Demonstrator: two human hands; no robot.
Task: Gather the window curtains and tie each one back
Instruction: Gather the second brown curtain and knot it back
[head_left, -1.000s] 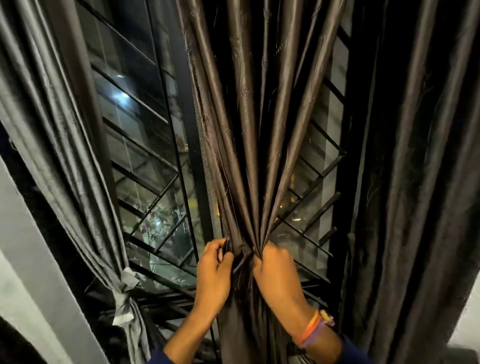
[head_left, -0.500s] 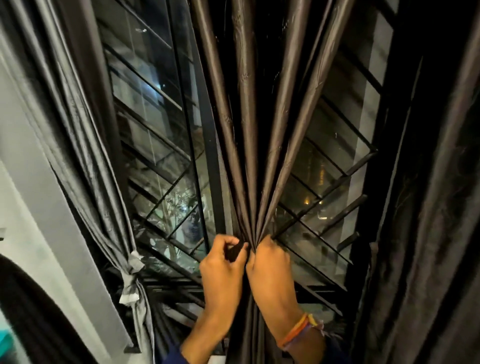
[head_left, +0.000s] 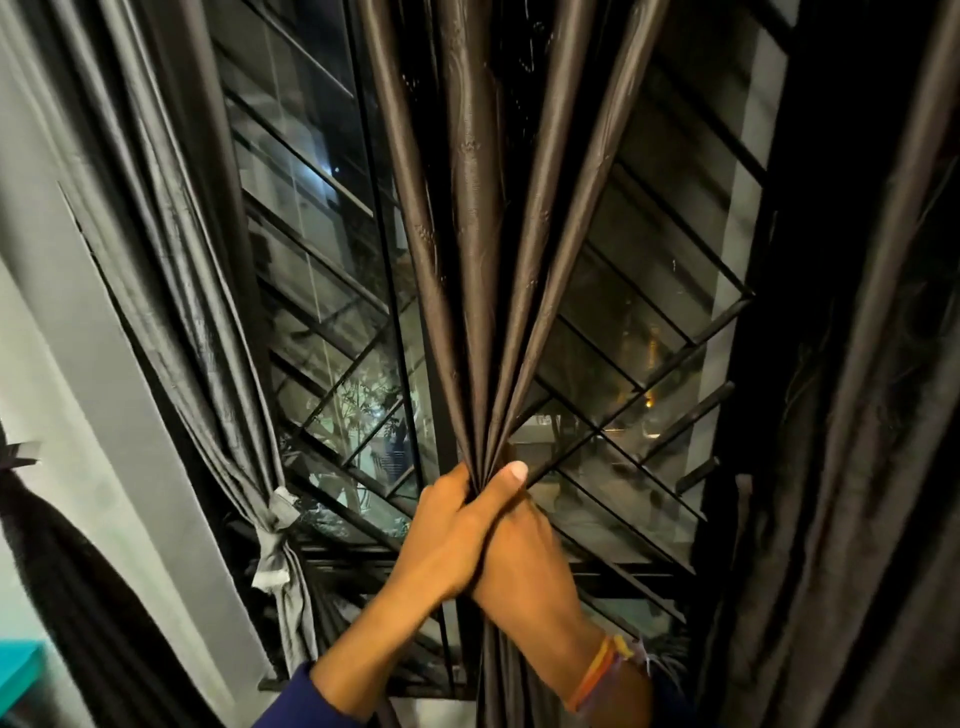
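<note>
Tied curtain (head_left: 197, 364): hung well left of the hands, already knotted.
Left hand (head_left: 441, 540): gripped the gathered middle curtain (head_left: 483, 286), touching the right hand.
Right hand (head_left: 524, 566): clamped round the same bunch.
Window grille (head_left: 649, 405): bare on both sides.
Dark curtain (head_left: 857, 415): hung loose, well right.

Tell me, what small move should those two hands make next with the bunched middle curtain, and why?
Probably keep one hand clamped and free the other to fetch a tie. Both the left hand and right hand grip the gathered middle curtain, which shows no tie, unlike the left curtain, already bound by its grey tieback.
</note>
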